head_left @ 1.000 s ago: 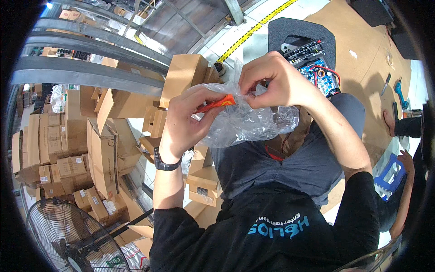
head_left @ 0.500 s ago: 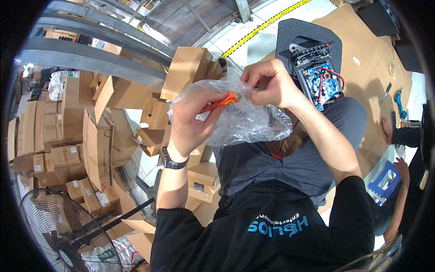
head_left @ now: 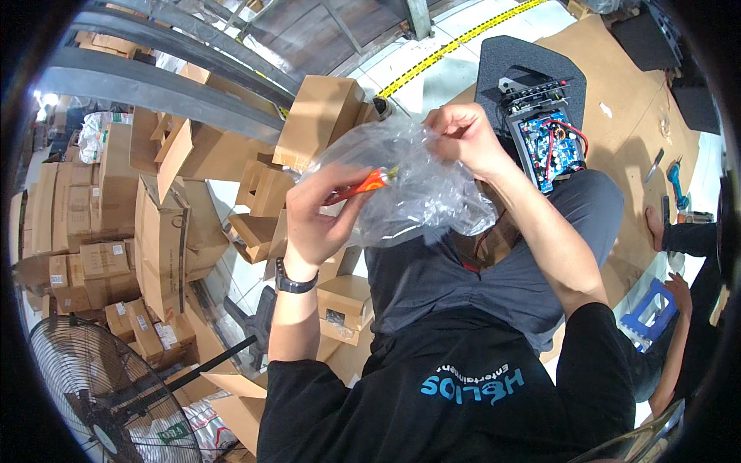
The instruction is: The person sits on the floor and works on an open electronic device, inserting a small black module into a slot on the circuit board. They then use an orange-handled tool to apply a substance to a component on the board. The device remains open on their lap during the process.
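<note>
A slim red-orange tube [head_left: 364, 185] with a yellowish-green tip is pinched between the thumb and fingers of my left hand [head_left: 315, 212]. Its tip points toward my right hand. A crumpled clear plastic bag [head_left: 421, 202] hangs over my lap, spread between both hands; whether the left fingers also grip it I cannot tell. My right hand [head_left: 468, 140] is closed on the bag's upper edge, fingers curled toward the thumb. Beyond my right wrist, a blue circuit board [head_left: 553, 144] with red wires sits beside a dark grey textured panel [head_left: 529, 60].
Cardboard boxes [head_left: 164, 239] crowd the left, with a black fan [head_left: 108, 401] in front. Metal rails [head_left: 166, 86] cross the upper left. At right, a blue-green power tool [head_left: 678, 185] and a knife [head_left: 654, 165] lie on cardboard. Another person's hand [head_left: 679, 292] touches a blue stool [head_left: 650, 310].
The tube's tip has come away from my right fingers, and my hands are a little farther apart. My right hand has moved slightly right, still holding the bag.
</note>
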The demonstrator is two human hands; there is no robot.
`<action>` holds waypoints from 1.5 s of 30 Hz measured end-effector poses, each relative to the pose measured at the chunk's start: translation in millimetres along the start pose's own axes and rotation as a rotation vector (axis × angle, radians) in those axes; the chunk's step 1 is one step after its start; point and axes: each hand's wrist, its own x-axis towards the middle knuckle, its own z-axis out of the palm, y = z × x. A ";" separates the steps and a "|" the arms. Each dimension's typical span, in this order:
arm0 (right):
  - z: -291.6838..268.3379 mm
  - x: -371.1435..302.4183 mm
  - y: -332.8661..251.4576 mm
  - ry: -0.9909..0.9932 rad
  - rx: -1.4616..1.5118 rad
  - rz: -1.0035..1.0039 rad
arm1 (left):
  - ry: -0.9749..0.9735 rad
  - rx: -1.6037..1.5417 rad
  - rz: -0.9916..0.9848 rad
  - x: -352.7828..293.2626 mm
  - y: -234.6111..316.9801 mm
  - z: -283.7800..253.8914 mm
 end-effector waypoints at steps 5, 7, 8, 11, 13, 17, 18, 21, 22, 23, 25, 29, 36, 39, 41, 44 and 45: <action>-11.5 -2.0 0.0 0.064 -0.037 0.066 | 0.133 -0.182 -0.008 -16.2 -16.5 -6.7; -6.9 -4.0 -3.0 0.092 -0.086 0.148 | 0.152 -0.226 -0.011 -21.4 -23.4 -5.8; -2.4 -5.6 -4.9 0.098 -0.106 0.170 | 0.152 -0.240 -0.009 -23.5 -26.5 -4.1; 19.2 -8.1 -8.6 0.170 -0.051 0.164 | 0.173 -0.311 -0.037 -25.2 -33.3 7.9; 35.4 -12.8 -11.3 0.187 0.027 0.160 | 0.195 -0.355 -0.087 -26.4 -33.9 21.0; 58.2 -24.4 -16.4 0.255 0.320 0.154 | 0.220 -0.409 -0.185 -25.3 -31.1 44.0; 61.7 -26.9 -17.5 0.231 0.410 0.128 | 0.234 -0.421 -0.193 -25.8 -29.3 47.3; 56.6 -26.5 -26.5 -0.046 -0.002 -0.043 | 0.278 -0.442 -0.200 -25.1 -25.5 54.2; 55.5 -27.2 -29.6 -0.094 -0.191 -0.115 | 0.271 -0.444 -0.199 -24.8 -24.6 55.1; 59.7 -31.0 -30.3 -0.063 -0.128 -0.123 | 0.262 -0.447 -0.199 -24.2 -23.9 55.8; 57.8 -32.5 -36.5 -0.064 -0.417 -0.125 | 0.235 -0.425 -0.193 -23.2 -22.8 55.9; 53.4 -28.9 -44.6 -0.096 -0.718 -0.171 | 0.163 -0.317 -0.163 -21.8 -19.9 49.0; 47.3 -20.7 -54.6 -0.212 -0.809 -0.253 | -0.038 -0.179 -0.104 -11.8 -10.1 23.4; 46.2 -17.2 -61.6 -0.302 -0.813 -0.230 | -0.117 -0.058 -0.079 -7.9 -4.6 13.4; 46.3 -15.6 -65.6 -0.357 -0.835 -0.196 | -0.139 -0.026 -0.079 -5.5 -3.8 9.5; 49.6 -13.5 -63.8 -0.423 -0.889 -0.182 | -0.158 -0.018 -0.078 -4.9 -6.9 10.1; 51.0 -12.8 -61.4 -0.441 -0.911 -0.188 | -0.161 -0.022 -0.076 -5.3 -9.0 11.3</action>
